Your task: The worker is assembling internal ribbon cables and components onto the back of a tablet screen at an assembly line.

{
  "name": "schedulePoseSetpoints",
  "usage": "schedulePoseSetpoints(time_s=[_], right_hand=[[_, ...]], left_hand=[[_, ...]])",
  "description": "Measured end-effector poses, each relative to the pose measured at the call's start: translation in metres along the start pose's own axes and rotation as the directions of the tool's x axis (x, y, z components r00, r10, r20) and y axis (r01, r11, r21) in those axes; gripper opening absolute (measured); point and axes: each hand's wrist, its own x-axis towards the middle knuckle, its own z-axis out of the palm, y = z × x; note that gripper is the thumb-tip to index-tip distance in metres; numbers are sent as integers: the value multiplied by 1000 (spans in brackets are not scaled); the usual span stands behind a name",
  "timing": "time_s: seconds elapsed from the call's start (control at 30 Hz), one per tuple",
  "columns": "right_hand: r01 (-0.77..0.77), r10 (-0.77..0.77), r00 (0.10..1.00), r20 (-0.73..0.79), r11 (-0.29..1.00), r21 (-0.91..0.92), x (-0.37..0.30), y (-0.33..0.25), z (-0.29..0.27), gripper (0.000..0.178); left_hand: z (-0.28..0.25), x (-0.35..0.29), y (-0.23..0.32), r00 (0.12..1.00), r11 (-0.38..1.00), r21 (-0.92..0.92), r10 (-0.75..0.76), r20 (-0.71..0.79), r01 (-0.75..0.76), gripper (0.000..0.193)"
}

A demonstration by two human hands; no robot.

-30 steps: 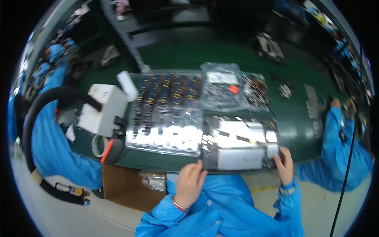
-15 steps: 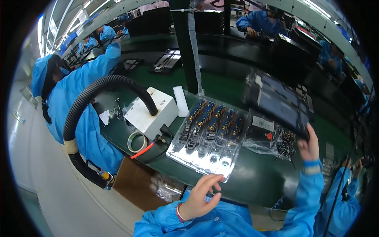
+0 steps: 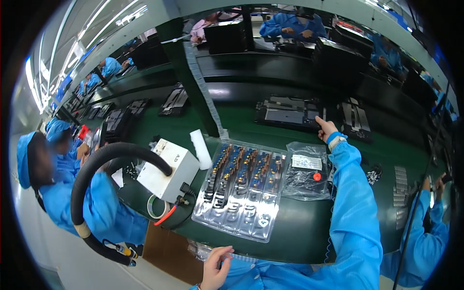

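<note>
On the desk (image 3: 302,227), at the far side, lies a panel (image 3: 287,112). My right grip (image 3: 326,129) touches its right end; whether clamped, I cannot tell. My left grip (image 3: 215,268), thumb and fingers apart, hovers near.

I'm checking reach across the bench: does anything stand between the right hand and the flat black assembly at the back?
Nothing visible does. The right hand is at the assembly's right end, fingers over its edge. The clear bag lies nearer the person.
</note>
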Motion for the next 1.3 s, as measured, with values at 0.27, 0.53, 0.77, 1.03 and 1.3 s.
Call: schedulePoseSetpoints(time_s=[0.27, 0.53, 0.77, 1.03, 1.3], right_hand=[[-115, 89, 991, 97, 942, 316, -29, -13, -35, 22], [-191, 430, 899, -81, 554, 810, 6, -18, -121, 22], [95, 311, 853, -420, 698, 710, 48, -29, -104, 25], [-233, 202, 971, 132, 652, 722, -109, -57, -93, 16], [-292, 86, 907, 411, 834, 469, -340, 21, -78, 7]], left_hand=[[9, 18, 4, 997, 998, -58, 9, 79, -4, 28], [15, 26, -7, 994, 988, -151, 6, 106, 10, 27], [13, 24, -2, 998, 993, -115, -23, 58, 30, 26], [25, 34, 11, 966, 911, -412, 86, 245, 23, 32], [147, 101, 56, 982, 570, -808, 14, 190, 149, 56]])
